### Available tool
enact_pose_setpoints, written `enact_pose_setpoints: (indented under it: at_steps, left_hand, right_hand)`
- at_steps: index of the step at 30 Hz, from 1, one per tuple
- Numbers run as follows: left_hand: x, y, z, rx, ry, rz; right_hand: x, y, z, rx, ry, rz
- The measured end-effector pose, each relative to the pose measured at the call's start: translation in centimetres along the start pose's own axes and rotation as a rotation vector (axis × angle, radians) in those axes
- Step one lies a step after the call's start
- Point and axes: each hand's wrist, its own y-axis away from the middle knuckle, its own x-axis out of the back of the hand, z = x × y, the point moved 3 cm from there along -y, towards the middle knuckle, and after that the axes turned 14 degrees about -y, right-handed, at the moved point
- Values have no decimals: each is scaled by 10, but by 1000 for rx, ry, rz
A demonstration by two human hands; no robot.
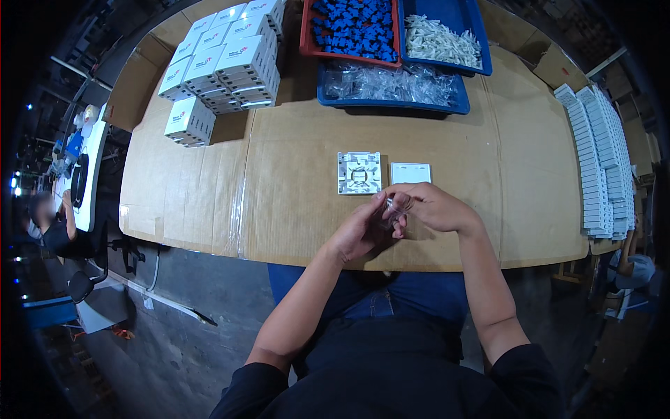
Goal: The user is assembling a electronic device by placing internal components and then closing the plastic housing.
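Note:
Just above the near part of the cardboard-covered table, both my hands are closed around a small clear plastic bag (391, 209). My left hand (359, 228) has it from the left, thumb uppermost. Fingers of my right hand (441, 207) are bent down over it from the right. What the bag contains is too small to make out. Beyond my hands lies an open square white plastic case (359, 173) with a round pattern in its middle. A flat white cover (412, 172) lies to its right, close to my right hand.
Far left, white boxes (202, 66) are stacked. At the back are a red bin (303, 43) of blue clips, a blue bin (486, 68) of pale slim parts and a blue tray (391, 106) of clear bags. White cases (600, 160) are piled far right. A person sits left.

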Motion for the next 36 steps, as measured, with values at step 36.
enact_pose_setpoints:
  at_steps: [36]
  left_hand:
    - [-17,0,6,26,43,21]
  right_hand:
    - [386,-90,-210,96,1451,1024]
